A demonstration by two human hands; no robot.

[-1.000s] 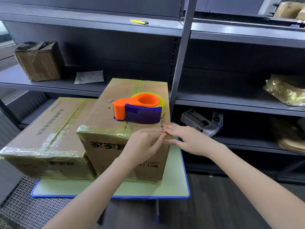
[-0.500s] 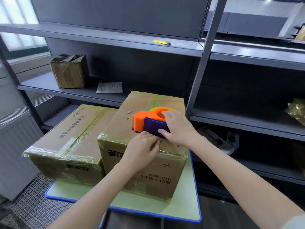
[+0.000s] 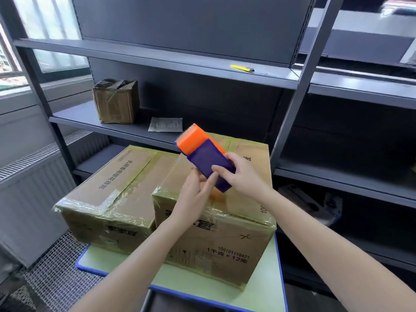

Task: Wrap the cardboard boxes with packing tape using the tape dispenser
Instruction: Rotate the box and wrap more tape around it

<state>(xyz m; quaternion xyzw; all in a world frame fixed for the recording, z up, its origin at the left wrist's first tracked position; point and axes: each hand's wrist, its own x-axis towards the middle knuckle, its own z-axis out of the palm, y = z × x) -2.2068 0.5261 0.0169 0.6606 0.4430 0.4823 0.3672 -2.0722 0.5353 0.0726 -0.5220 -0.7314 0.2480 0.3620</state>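
Two bare forearms reach in from the lower edge. The right hand (image 3: pixel 245 176) is raised above the nearer box, its grip curled round the purple body of one tape dispenser (image 3: pixel 202 154), which is held in the air and tilted so that its orange toothed end points up and to the left. The left hand (image 3: pixel 193 199) sits just below, fingers fairly straight and close together, touching the dispenser's lower end; whether its grip pinches any tape cannot be told. Two taped cardboard boxes stand side by side on a green, blue-edged surface (image 3: pixel 202 287): the right box (image 3: pixel 216 239) and the left box (image 3: pixel 112 190). On the grey shelving (image 3: pixel 157 55) behind are one smaller taped box (image 3: pixel 116 101), one paper slip (image 3: pixel 166 124) and one yellow utility knife (image 3: pixel 242 68).
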